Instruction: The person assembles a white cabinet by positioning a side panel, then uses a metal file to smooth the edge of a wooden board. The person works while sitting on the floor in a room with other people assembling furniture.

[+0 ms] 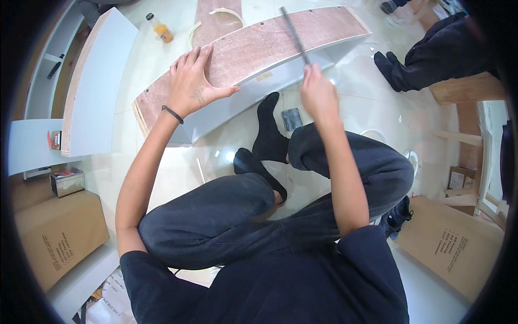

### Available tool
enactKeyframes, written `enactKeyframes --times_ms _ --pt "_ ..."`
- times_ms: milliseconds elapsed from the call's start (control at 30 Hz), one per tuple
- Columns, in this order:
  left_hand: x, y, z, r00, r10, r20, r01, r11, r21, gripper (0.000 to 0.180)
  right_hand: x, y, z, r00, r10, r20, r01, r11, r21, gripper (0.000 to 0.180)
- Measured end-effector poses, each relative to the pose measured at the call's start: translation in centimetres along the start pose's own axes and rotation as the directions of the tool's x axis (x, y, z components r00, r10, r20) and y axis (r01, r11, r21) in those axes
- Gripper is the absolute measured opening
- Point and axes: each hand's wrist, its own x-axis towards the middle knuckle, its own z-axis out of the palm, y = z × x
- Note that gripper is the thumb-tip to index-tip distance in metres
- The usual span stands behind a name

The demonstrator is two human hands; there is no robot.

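Note:
My right hand (319, 94) is closed round the lower end of a long, thin dark-grey file (294, 33). The file points away from me, over the near edge of a long cabinet piece (280, 46) with a reddish-brown plywood top and a white side. My left hand (191, 81) lies on the left part of this plywood, its fingers spread and its thumb stretched along the near edge. It holds nothing. Small dark holes show along the far edge of the plywood. Whether the file touches the edge cannot be made out.
A bottle of orange drink (160, 28) stands beyond the cabinet piece, near curved pale strips (226, 12). At left is another white cabinet piece (100, 86). Cardboard boxes (62, 232) flank me. A dark square pad (292, 119) lies near my feet. Another person's legs (437, 56) are at right.

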Motion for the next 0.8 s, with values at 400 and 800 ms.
enactKeyframes --times_ms 400,800 --pt "-0.2 0.4 -0.2 1.000 -0.016 0.005 0.016 1.000 0.018 0.115 -2.0 0.4 0.1 0.997 0.031 0.073 -0.030 1.000 -0.008 0.028" --pt "-0.2 -0.2 0.5 0.999 0.020 -0.044 -0.019 0.999 0.027 0.113 -4.8 -1.0 0.0 0.984 0.022 0.177 -0.020 1.000 -0.011 0.025"
